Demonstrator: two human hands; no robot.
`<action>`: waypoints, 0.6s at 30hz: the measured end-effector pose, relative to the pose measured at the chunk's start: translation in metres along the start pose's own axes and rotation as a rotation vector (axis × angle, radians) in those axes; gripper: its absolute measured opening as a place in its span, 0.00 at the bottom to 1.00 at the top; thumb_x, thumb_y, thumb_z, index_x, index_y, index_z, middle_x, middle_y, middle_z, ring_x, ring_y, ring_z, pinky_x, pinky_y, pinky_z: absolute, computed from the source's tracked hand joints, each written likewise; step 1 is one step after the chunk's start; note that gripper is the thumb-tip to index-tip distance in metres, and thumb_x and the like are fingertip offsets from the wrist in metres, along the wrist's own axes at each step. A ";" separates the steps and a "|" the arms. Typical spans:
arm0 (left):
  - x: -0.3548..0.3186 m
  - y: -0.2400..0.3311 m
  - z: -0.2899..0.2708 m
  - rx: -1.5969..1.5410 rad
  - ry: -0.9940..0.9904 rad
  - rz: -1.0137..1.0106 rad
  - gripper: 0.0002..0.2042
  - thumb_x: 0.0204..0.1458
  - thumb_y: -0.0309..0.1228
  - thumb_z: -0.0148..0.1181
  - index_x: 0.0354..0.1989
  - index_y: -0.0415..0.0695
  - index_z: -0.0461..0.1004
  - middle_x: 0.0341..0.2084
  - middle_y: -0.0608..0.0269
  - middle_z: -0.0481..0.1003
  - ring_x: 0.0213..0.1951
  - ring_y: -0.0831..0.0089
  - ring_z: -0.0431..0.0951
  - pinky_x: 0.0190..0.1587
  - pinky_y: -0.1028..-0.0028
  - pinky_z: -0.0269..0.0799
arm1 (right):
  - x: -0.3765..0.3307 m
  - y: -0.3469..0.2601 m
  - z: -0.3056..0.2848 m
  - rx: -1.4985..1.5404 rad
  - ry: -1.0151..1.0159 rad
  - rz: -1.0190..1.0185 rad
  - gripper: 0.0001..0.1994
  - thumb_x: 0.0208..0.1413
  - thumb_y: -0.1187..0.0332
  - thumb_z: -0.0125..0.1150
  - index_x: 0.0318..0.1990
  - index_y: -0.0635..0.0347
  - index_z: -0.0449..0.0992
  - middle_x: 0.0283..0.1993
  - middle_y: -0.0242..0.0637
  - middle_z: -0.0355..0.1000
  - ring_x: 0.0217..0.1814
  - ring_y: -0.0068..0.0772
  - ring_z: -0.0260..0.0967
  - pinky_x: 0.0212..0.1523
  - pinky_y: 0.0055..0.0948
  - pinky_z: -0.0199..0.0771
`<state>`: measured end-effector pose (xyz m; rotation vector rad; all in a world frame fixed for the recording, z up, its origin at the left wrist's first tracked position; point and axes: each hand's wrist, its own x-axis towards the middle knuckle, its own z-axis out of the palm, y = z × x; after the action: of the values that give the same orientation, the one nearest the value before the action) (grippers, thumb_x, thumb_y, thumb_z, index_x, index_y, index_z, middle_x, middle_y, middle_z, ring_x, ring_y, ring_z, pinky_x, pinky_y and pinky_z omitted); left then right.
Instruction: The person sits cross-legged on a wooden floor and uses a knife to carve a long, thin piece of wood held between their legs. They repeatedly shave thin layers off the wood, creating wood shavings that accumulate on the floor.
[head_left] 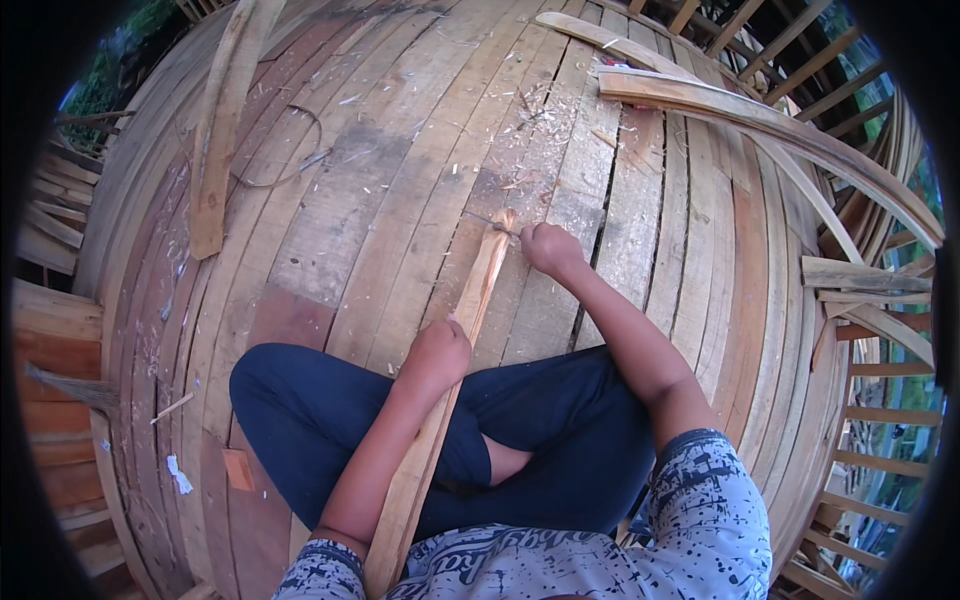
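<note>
The biggest thing is the wooden floor (370, 260), which fills most of the frame. A long bent board (790, 125) lies at the upper right, and a long flat board (217, 150) lies at the upper left. The person sits at the bottom with folded legs in dark trousers (300, 390).

The long wood strip (420, 460) is the thing being worked on. It runs from the bottom of the frame, under the left arm and over the legs, up to its far end near the middle.

The left hand (437, 355) is on the strip, a bit below the middle of the frame. Its fingers are curled shut around the wood. The right hand (552, 250) is just right of the strip's far end. Its fingers are closed in a fist, and they seem to hold the handle of a thin dark blade (482, 218), but the fist hides the handle. The blade lies across the strip near its tip.

This looks like the shaving step. The next move seems to call for a tight left hold and a careful push or pull of the blade along the wood; I cannot tell which way.

The smallest bits are curly shavings (540, 125), spread over the upper middle.
</note>
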<state>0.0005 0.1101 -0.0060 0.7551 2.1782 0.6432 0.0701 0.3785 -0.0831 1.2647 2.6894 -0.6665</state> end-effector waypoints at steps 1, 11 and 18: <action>-0.001 -0.001 -0.002 -0.012 -0.007 -0.022 0.25 0.67 0.36 0.35 0.35 0.27 0.77 0.35 0.25 0.76 0.44 0.32 0.77 0.53 0.48 0.70 | -0.011 -0.011 -0.004 -0.019 -0.062 -0.024 0.28 0.63 0.53 0.38 0.41 0.67 0.81 0.46 0.60 0.77 0.50 0.62 0.75 0.56 0.53 0.73; 0.002 0.000 -0.003 0.002 -0.031 0.029 0.25 0.67 0.36 0.35 0.35 0.26 0.77 0.36 0.25 0.75 0.44 0.33 0.77 0.54 0.49 0.70 | -0.001 -0.017 -0.021 -0.079 -0.124 0.059 0.28 0.64 0.53 0.36 0.46 0.66 0.80 0.50 0.56 0.77 0.54 0.56 0.75 0.59 0.48 0.72; 0.004 -0.009 -0.001 -0.032 -0.027 -0.021 0.25 0.66 0.36 0.35 0.36 0.25 0.77 0.37 0.25 0.75 0.45 0.33 0.76 0.54 0.49 0.70 | -0.037 -0.048 -0.026 -0.084 -0.173 -0.012 0.29 0.64 0.52 0.34 0.46 0.65 0.81 0.51 0.57 0.77 0.55 0.57 0.75 0.59 0.49 0.71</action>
<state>-0.0050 0.1060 -0.0129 0.7192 2.1434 0.6523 0.0607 0.3365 -0.0336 1.1168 2.5579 -0.6268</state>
